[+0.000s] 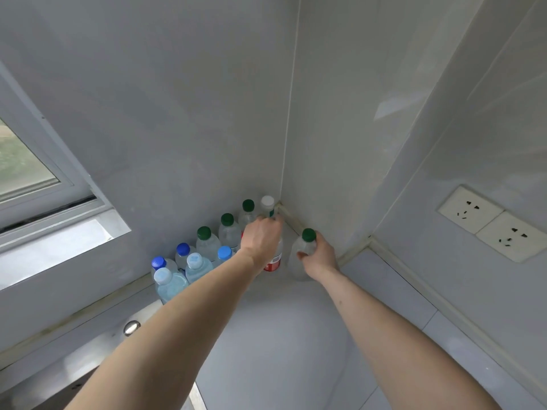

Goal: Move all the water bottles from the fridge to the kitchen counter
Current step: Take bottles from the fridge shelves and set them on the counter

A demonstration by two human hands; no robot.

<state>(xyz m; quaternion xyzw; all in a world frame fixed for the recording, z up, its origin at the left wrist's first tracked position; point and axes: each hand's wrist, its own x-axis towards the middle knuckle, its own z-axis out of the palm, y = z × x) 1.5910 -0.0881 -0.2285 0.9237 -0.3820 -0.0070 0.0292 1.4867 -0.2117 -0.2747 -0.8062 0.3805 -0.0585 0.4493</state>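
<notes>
At the back corner of the pale surface (pixel 284 335), where 2 tiled walls met, we recorded both hands on bottles. Our left hand (pixel 262 239) gripped the white-capped bottle (pixel 268 202) with a red label, its fingers (pixel 273 221) curled round the neck just below the cap; the bottle stood upright in the corner itself. Our right hand (pixel 319 255) held the green-capped bottle (pixel 307 238) just beside it, thumb on the near side of the body and the other fingers wrapped behind the shoulder. We could not tell whether either bottle's base touched the surface.

To the left, a cluster of water bottles (pixel 204 250) stood upright along the back wall: 3 with green caps, 2 with dark blue caps and 3 with light blue or pale caps, packed close together. Left of the cluster we noted a window (pixel 26 167) with a white frame. A steel sink (pixel 88 356) edge occupied the lower left. A double wall socket (pixel 488 223) sat on the right-hand wall, well apart from the bottles.
</notes>
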